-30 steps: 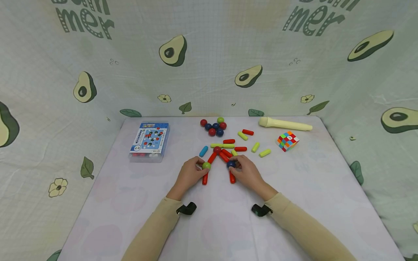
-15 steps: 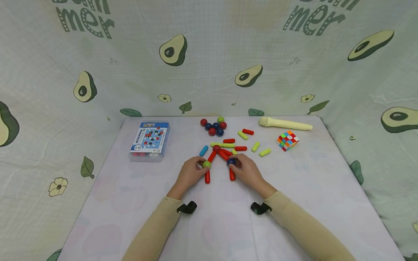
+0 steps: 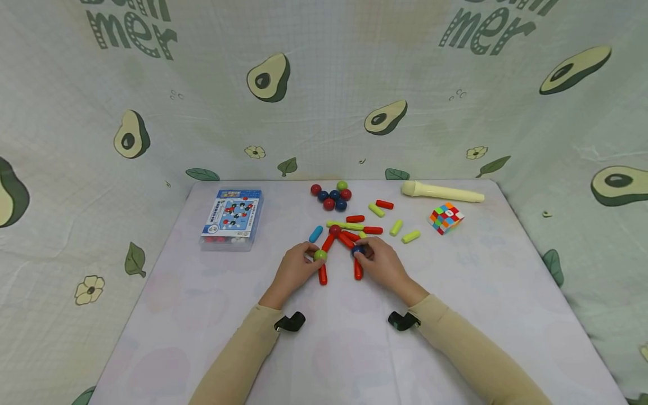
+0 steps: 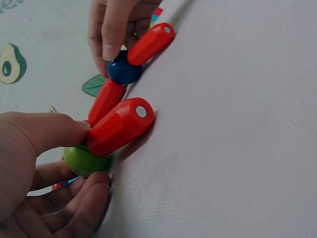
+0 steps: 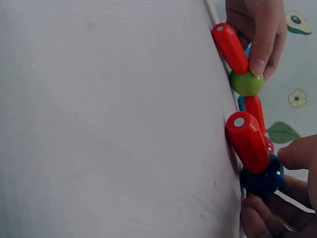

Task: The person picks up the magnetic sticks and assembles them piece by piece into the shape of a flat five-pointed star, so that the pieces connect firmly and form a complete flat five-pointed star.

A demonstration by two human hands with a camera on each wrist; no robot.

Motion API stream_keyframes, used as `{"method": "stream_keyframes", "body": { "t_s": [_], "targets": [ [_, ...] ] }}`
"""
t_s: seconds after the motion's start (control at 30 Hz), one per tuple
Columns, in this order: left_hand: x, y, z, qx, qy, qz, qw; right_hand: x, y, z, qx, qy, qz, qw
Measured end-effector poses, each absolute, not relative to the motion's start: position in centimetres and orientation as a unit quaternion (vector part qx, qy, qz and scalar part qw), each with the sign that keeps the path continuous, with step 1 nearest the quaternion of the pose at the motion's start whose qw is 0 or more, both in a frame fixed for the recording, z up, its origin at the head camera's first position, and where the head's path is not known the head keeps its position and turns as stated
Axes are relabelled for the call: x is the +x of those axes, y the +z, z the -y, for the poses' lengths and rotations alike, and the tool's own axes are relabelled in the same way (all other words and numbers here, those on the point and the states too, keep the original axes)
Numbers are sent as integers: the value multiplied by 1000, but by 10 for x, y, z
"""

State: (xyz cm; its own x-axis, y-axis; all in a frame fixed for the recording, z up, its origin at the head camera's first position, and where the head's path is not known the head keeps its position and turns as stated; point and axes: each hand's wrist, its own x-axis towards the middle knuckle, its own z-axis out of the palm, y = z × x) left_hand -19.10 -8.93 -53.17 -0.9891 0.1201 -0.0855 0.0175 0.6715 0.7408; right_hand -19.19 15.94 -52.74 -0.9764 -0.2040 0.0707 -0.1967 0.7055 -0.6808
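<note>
My left hand pinches a green ball between thumb and fingers. A red rod with a silver disc in its end juts from that ball toward me. My right hand pinches a dark blue ball, and another red rod points from it toward me. Beyond the hands, a red ball forms the peak. One red rod runs from it to the green ball, and another runs to the blue one. The whole shape lies on the white cloth like an upside-down V with legs.
Loose red and yellow-green rods lie behind and right of the shape, a blue rod to its left. Several balls cluster at the back. A boxed set stands left; a puzzle cube and cream microphone-shaped stick lie right.
The near rod on the green ball has swung right, and the one on the blue ball slightly left. The red ball has shifted a little left and away. Both hands keep their hold.
</note>
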Motion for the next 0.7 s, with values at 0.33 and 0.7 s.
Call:
{"method": "stream_keyframes", "body": {
  "t_s": [0.33, 0.7],
  "targets": [
    [-193, -531, 89, 37, 402, -913, 65, -225, -518, -169, -122, -346, -929, -38],
    [-193, -531, 89, 41, 400, -913, 69, -268, -518, -161, -170, -285, -943, 16]
  ]
}}
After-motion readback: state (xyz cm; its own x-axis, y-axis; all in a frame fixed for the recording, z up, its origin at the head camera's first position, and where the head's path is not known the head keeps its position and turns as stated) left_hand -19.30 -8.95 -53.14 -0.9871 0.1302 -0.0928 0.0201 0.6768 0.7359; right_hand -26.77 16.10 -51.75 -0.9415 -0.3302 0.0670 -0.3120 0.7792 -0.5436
